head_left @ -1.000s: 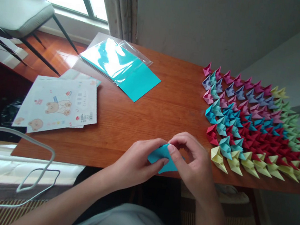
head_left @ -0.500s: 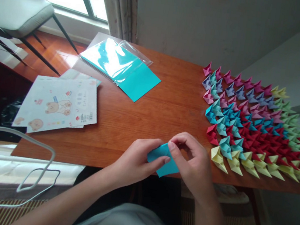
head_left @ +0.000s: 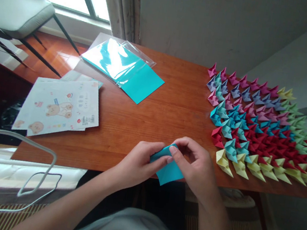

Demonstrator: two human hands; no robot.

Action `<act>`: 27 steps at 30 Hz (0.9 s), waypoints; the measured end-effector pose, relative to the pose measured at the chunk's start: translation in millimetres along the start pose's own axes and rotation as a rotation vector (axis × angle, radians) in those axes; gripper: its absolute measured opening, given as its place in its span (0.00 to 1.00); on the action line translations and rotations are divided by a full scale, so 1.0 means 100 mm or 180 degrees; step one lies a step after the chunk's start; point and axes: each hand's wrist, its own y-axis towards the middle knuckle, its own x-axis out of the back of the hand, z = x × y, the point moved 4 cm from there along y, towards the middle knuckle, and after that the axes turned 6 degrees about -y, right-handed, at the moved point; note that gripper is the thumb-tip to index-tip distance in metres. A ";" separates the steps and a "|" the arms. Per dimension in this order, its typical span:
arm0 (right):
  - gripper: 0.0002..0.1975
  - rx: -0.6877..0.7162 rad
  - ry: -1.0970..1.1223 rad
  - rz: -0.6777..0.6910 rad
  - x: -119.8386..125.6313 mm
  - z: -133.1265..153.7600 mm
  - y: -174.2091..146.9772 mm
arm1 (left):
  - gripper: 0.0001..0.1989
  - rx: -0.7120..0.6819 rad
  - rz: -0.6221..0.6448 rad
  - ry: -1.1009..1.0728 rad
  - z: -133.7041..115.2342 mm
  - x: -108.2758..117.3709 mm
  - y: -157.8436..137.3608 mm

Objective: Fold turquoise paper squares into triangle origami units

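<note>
Near the table's front edge, a small piece of turquoise paper (head_left: 170,172) is held between both hands. My left hand (head_left: 143,163) grips its left side, thumb lying over the face of the paper. From the other side my right hand (head_left: 193,164) pinches the upper edge between thumb and fingers. The paper looks folded along its top, though the fingers hide part of the fold. To the right stand rows of folded paper figures (head_left: 255,140) in red, yellow, blue, pink and green, the closest yellow one (head_left: 223,162) just beyond my right hand.
A clear plastic packet (head_left: 115,62) of turquoise sheets (head_left: 144,85) lies at the back left of the wooden table (head_left: 176,114). Printed bear-pattern sheets (head_left: 66,106) overlap the left edge. A white cable (head_left: 51,154) loops beside the table, and a chair (head_left: 16,12) stands near the window.
The turquoise paper has tilted, and more of its lower part shows below my left thumb. My thumbs have moved closer together along the upper edge. The other objects have stayed put.
</note>
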 end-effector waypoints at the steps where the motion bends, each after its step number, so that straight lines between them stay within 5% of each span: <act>1: 0.08 -0.0061 0.0045 0.0031 0.00 0.00 0.00 | 0.18 -0.0015 -0.0008 -0.0021 0.00 0.00 0.00; 8: 0.16 -0.0368 0.0575 -0.0002 0.07 -0.02 -0.04 | 0.17 0.0227 -0.0588 -0.0608 0.07 0.09 0.02; 14: 0.15 -0.0613 0.1215 0.0327 -0.15 -0.09 -0.13 | 0.18 0.0202 -0.1372 -0.1153 0.13 0.19 0.05; 27: 0.07 -0.0562 0.1132 0.0043 -0.25 -0.17 -0.16 | 0.17 0.0203 -0.1102 -0.1328 0.04 0.12 0.09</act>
